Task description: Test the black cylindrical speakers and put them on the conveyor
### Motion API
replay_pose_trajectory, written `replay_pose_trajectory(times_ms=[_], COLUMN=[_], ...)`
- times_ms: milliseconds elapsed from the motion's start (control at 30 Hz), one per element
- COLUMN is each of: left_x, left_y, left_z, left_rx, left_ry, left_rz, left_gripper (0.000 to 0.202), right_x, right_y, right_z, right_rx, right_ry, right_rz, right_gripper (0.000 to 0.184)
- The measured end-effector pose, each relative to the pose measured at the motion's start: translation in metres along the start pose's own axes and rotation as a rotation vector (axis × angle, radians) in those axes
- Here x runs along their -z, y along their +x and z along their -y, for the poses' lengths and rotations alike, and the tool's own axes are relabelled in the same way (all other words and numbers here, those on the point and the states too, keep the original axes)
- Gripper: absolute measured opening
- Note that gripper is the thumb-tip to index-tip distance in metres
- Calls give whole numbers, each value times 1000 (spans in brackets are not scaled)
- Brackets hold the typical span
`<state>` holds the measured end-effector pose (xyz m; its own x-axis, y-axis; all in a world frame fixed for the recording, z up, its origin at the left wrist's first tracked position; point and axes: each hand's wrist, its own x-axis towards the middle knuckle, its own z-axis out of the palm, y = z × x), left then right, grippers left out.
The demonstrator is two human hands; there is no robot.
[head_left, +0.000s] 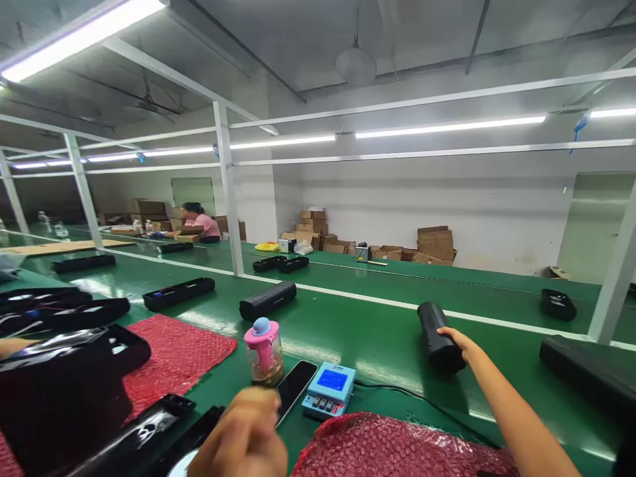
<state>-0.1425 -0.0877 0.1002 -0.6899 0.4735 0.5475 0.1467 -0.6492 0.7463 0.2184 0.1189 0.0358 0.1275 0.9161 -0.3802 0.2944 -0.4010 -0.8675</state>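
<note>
My right hand (454,341) reaches out over the green bench, its fingers closed around the side of a long black case (434,331). My left hand (243,437) is low in the middle, smeared by motion; its fingers look bent, but whether they hold anything cannot be made out. Just beyond it lie a dark phone (297,389) and a light-blue device with a lit screen (330,391). A jar with a pink lid (264,351) stands beside the phone. Left of my left hand is an open black case (144,430) with shiny parts inside.
Red bubble wrap (397,447) lies in front, with another sheet (173,354) at left. Several black cases, including one (268,300), are spread along the bench. A white post (228,199) rises behind. Part of another hand (14,346) shows at the left edge; a person (199,222) sits farther back.
</note>
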Motion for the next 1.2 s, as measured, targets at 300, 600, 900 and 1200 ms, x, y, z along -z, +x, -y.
replay_pose_trajectory(times_ms=[300, 600, 900, 1200], left_x=[-100, -91, -78, -72], left_y=[-50, -49, -37, -31], left_z=[48, 22, 16, 27], left_rx=[611, 621, 543, 520], left_ry=[-166, -554, -475, -352], left_rz=[425, 479, 378, 430], left_gripper=[55, 101, 94, 97], right_x=[-43, -98, -129, -148], right_y=[-106, -161, -161, -141], right_z=[7, 35, 57, 37], right_rx=[542, 726, 837, 792], right_ry=[379, 337, 315, 407], right_rz=[450, 616, 559, 606], right_gripper=[90, 91, 86, 84])
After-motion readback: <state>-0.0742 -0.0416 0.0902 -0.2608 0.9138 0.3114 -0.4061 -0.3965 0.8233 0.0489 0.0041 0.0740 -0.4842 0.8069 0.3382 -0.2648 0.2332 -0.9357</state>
